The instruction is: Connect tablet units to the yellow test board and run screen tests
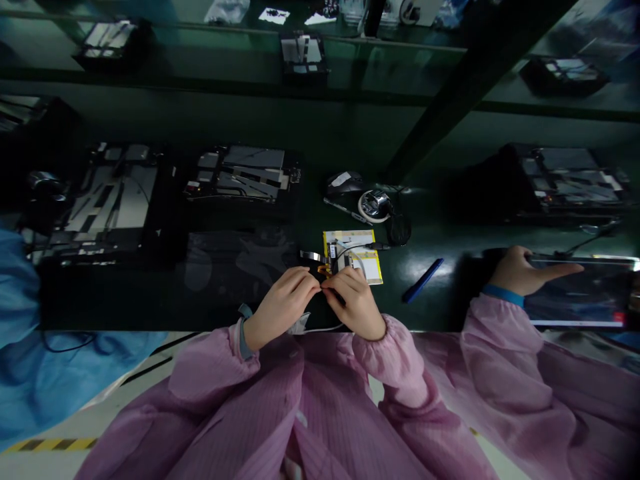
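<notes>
My left hand [286, 299] and my right hand [356, 300] meet at their fingertips near the bench's front edge. Both are closed in a pinch; whatever sits between the fingers is too small to make out. Just beyond my right fingers lies a flat battery pack [370, 268] with yellow edges, partly covered by that hand. A small circuit board with a white label [333, 251] and an orange flex strip [324, 269] lie at its left side. A black cable [367, 247] runs over the pack. Left of it is a shiny metal piece [313, 256].
Beyond the battery are a black mouse [344, 181], a pen-like tool [345, 210] and a coiled cable [375, 205]. A blue pen [423, 280] lies to the right. Opened tablets [250, 175] stand behind. At right, a co-worker's hand [517, 270] rests by a tablet [580, 293].
</notes>
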{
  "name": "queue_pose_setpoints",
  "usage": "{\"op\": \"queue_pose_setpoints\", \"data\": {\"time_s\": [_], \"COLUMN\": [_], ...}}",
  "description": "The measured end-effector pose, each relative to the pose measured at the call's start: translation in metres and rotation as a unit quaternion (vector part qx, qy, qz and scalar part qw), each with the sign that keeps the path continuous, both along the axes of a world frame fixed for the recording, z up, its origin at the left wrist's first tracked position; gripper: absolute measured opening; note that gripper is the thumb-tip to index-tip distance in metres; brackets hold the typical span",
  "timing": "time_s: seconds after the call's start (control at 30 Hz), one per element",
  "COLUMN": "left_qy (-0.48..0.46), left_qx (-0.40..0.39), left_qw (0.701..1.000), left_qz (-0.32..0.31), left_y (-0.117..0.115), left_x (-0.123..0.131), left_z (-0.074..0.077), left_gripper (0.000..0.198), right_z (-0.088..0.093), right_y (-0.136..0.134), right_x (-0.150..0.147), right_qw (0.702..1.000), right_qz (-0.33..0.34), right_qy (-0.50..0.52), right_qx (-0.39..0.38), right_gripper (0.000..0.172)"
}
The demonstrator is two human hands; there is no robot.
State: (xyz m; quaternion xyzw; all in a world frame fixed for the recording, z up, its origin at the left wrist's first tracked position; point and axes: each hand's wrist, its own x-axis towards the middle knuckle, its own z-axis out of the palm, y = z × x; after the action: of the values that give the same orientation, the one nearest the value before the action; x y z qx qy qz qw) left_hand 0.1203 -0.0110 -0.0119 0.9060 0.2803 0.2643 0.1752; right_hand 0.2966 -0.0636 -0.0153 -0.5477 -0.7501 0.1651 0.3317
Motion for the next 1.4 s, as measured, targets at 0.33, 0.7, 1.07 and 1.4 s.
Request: {"op": "queue_pose_setpoints", "data": {"time_s": [0.33, 0.7, 1.07, 1.4], "left_qy": [-0.014, -0.037, -0.052, -0.041], "left_qx": [-0.018, -0.027, -0.006, -0.014], "left_qw": [1.000, 0.999, 0.999, 0.999], "left_qz": [-0.008, 0.018, 0.007, -0.001], "left_y": [0.0007, 0.0036, 0.0041, 0.0039], "left_x": [-0.0010, -0.0028, -0.0035, -0.0031], "left_z": [0.0013, -0.0047, 0.0000, 0.0047], "left_gripper": [0.012, 0.010, 0.009, 0.009], "right_z": [-0.0025, -0.0006, -0.0050, -0.0014], "right_y": [0.0046, 0.0056, 0.0045, 0.0042], "right_x": [-0.0036, -0.0009, -0.0010, -0.0022], "right_qw": [1.000, 1.000, 0.999, 0.999], "right_qz": [-0.001, 0.017, 0.008, -0.004], "right_qy": [-0.016, 0.026, 0.048, 0.048], "right_qx": [0.018, -0.006, -0.016, 0.006], "right_gripper": [0.014, 0.010, 0.014, 0.015]}}
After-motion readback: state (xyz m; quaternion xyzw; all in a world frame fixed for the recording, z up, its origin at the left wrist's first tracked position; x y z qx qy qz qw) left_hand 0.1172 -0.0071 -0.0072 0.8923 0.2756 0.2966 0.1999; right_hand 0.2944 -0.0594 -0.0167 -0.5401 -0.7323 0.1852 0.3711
